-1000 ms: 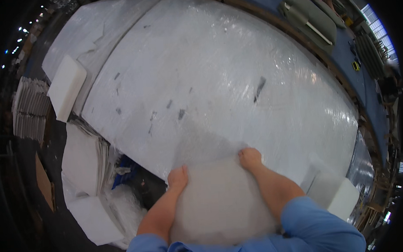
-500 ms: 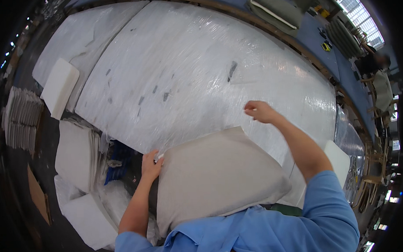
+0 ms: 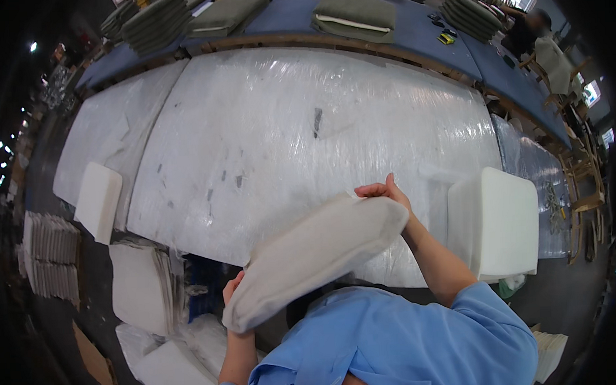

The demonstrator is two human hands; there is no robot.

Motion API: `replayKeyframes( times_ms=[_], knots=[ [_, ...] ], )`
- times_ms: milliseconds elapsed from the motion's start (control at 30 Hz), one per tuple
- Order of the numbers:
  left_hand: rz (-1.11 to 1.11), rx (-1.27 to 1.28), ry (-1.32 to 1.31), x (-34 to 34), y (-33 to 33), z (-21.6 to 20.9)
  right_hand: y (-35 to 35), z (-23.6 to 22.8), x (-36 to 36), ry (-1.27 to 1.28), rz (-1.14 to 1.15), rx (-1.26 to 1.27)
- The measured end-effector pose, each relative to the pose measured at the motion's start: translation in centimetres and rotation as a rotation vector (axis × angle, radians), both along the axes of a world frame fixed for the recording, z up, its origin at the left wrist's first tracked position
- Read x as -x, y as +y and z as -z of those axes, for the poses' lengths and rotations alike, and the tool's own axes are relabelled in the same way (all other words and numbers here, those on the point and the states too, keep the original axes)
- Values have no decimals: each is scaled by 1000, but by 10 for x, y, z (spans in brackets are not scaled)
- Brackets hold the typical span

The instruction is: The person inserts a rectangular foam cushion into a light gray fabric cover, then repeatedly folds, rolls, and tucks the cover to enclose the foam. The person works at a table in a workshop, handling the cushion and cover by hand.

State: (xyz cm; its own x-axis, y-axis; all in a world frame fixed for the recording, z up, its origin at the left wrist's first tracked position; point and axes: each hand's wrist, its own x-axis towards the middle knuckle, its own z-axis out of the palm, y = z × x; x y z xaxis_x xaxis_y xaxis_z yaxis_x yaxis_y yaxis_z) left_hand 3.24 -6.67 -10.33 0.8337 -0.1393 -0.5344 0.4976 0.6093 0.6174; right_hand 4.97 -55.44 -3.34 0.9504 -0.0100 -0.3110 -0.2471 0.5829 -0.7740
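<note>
A beige fabric-covered cushion (image 3: 317, 260) is held tilted in front of my chest, above the near edge of the wrapped table. My left hand (image 3: 233, 288) grips its left end, partly hidden behind the fabric. At the upper right corner, my right hand (image 3: 387, 192) has its fingers along the far edge and the thumb raised, with the cushion's right end against the palm. Part of the cushion's far side is out of sight.
The table (image 3: 265, 126) is covered in shiny plastic film. White foam pads (image 3: 506, 219) stand at right; another foam pad (image 3: 99, 200) leans at left. Pale stacked sheets (image 3: 142, 286) lie at lower left. Behind, a blue bench (image 3: 288, 20) bears green cushions (image 3: 354, 18). A person (image 3: 523, 35) is at far right.
The cushion has tipped up from lying flatter and now shows its narrow side. My right hand, free before, has come down to its right corner. The view has shifted.
</note>
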Motion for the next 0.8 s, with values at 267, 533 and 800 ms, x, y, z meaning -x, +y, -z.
replayKeyframes(
  times_ms=[267,533,800],
  knots=[
    [-299,-3,-165,-28,-14,-91,18,-48,-30,-357,55,478],
    [-430,-167,-321,-33,-32,-70,17,-28,-53,-151,63,350],
    [-386,-156,-288,-79,-60,-95,35,-23,-5,114,422,110]
  ],
)
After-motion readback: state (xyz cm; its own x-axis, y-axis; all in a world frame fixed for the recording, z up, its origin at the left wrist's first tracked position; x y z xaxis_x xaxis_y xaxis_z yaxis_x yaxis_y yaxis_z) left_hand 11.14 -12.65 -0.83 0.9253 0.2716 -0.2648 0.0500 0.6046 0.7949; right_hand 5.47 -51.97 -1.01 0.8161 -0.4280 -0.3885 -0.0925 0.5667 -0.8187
